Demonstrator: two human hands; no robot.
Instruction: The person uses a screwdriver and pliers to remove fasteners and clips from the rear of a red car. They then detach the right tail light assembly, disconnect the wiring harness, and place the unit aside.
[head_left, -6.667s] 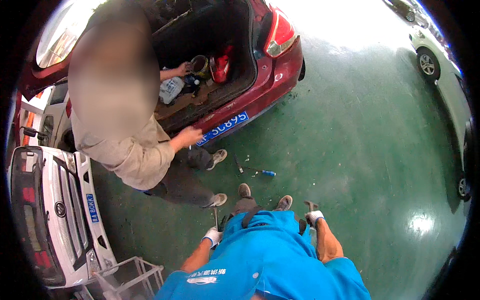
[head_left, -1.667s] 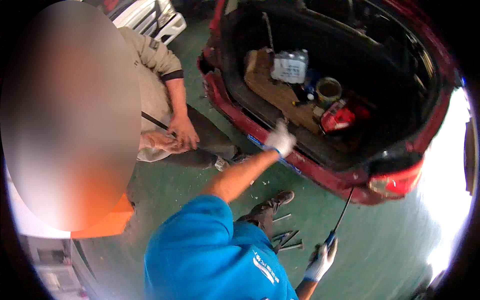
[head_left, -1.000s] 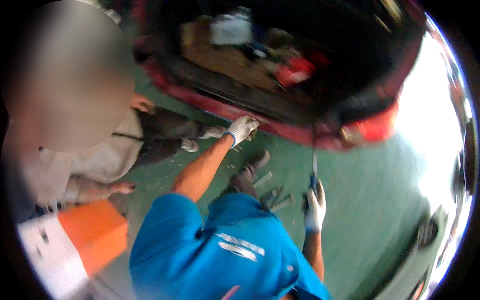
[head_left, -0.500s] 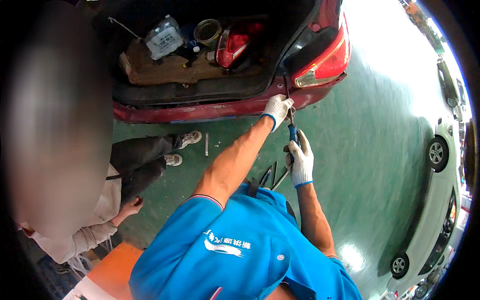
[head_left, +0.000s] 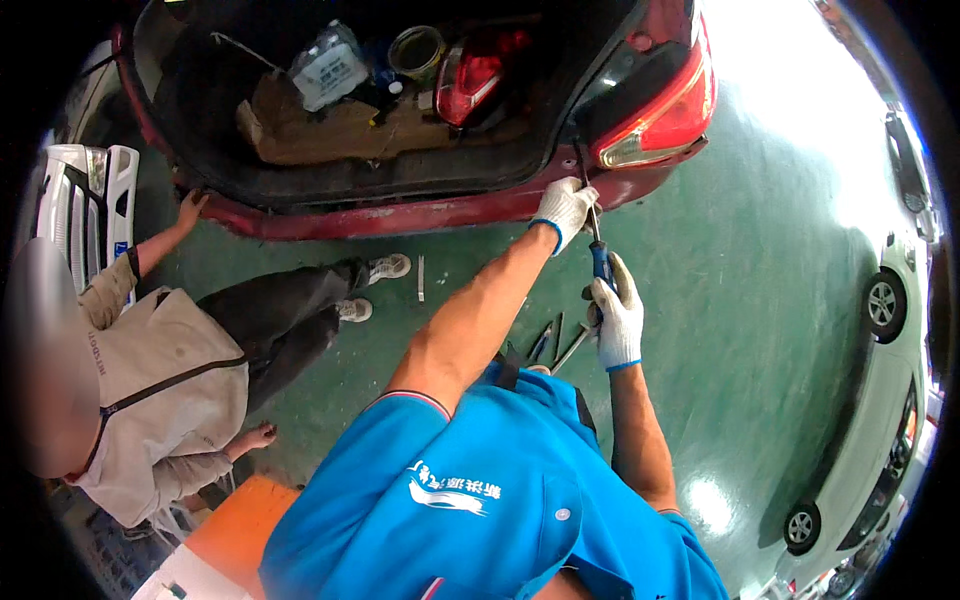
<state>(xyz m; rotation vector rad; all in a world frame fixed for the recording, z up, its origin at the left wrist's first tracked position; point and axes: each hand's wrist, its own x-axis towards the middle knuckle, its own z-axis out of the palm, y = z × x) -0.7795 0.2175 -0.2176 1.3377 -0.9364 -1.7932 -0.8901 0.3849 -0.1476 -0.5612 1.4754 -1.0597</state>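
A long screwdriver (head_left: 602,262) with a blue handle and a thin dark shaft points up at the rear corner of a dark red car. Its tip end lies by the edge beside the red and clear tail light (head_left: 655,112); the exact contact is hard to make out. My left hand (head_left: 566,208), in a white knit glove, is closed around the shaft close to the bumper (head_left: 400,217). Lower down, my right hand (head_left: 618,318), gloved alike, grips the handle, its thumb side hidden in part.
In the open trunk, a loose tail light (head_left: 468,85), a pack of bottles (head_left: 328,76) and a tub (head_left: 416,52) lie by cardboard (head_left: 330,135). At left a co-worker (head_left: 165,370) rests a hand on the bumper. Tools (head_left: 560,345) lie on the green floor. Parked cars stand at right.
The co-worker has moved farther left, and a hand now shows on the bumper. Both my hands keep their hold on the screwdriver, with little shift against the car.
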